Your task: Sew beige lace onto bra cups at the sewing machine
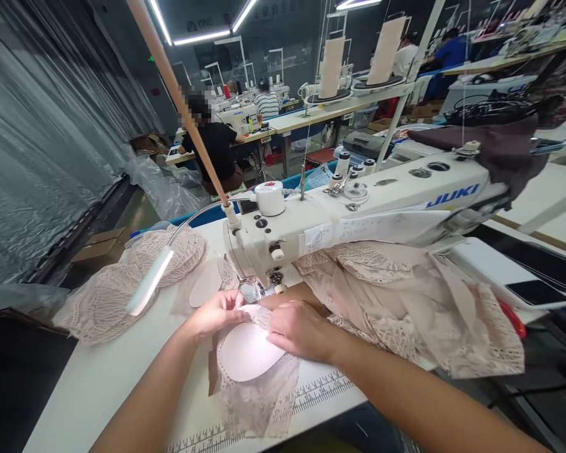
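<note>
The lace (260, 408) is pale pink, openwork-patterned.

Sewing machine (339, 212) blocks ahead; underneath unclear.

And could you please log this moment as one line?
left hand: pinches lace piece; right hand: rests on lace piece; sewing machine: beyond hands

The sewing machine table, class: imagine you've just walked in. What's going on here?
At a white sewing machine, a person's left hand pinches the upper edge of a lace piece, while the right hand rests on its upper right. A pale oval piece lies on the lace, in front of the hands. More lace pieces are piled at the left of the table, and a heap of beige lace fabric sits on the right, beside the machine.
</note>
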`<state>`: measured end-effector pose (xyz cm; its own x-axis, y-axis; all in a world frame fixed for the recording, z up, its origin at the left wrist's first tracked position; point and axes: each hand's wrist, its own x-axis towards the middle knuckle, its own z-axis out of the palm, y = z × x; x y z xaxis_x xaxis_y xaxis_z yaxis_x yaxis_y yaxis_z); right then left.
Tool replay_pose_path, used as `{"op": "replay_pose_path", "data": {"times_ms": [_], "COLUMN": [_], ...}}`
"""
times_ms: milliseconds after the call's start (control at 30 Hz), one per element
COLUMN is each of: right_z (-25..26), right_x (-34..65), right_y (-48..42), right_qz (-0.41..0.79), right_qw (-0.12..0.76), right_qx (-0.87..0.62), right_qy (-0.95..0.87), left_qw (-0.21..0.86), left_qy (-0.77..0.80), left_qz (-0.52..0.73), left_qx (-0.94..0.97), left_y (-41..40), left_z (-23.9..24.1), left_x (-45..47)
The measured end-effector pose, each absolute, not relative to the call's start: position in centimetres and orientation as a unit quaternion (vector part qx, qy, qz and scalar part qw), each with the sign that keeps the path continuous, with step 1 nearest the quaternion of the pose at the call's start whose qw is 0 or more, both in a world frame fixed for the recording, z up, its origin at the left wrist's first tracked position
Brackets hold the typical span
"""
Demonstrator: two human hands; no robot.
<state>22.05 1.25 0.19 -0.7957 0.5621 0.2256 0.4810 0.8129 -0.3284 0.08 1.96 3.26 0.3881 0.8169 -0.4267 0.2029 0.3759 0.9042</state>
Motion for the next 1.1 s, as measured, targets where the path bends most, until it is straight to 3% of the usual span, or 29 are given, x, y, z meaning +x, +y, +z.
{"op": "replay_pose_path", "data": {"times_ms": [133,267,400,567,633,833,1100], "right_z": [0.3,0.2,0.0,1.5,2.4,2.6,-1.7], "right_x": [22.0,22.0,22.1,22.6,22.6,22.6,28.7], "right_y": [1.3,1.3,1.3,0.9,0.5,-0.2,-1.2], "right_qz": [0.126,0.124,0.111,0.119,0.111,0.036,0.075], "right_qw": [0.153,0.15,0.156,0.128,0.124,0.104,0.17], "right_qx": [-0.278,-0.277,-0.274,-0.268,-0.277,-0.29,-0.304], "right_qy": [-0.94,-0.941,-0.942,-0.948,-0.946,-0.951,-0.934], "left_qw": [0.568,0.398,0.228,0.119,0.104,0.214,0.15], "left_qy": [0.537,0.576,0.607,0.557,0.516,0.408,0.437], "left_qz": [0.248,0.241,0.155,0.106,0.126,0.075,0.153], "left_qx": [0.572,0.673,0.745,0.815,0.841,0.884,0.874], "left_y": [2.3,1.9,-0.1,-3.5,-3.8,-1.6,-2.6], "left_z": [2.8,2.6,4.2,6.4,6.7,10.6,20.1], "left_x": [-0.4,-0.2,0.5,1.1,1.9,7.1,15.6]}}
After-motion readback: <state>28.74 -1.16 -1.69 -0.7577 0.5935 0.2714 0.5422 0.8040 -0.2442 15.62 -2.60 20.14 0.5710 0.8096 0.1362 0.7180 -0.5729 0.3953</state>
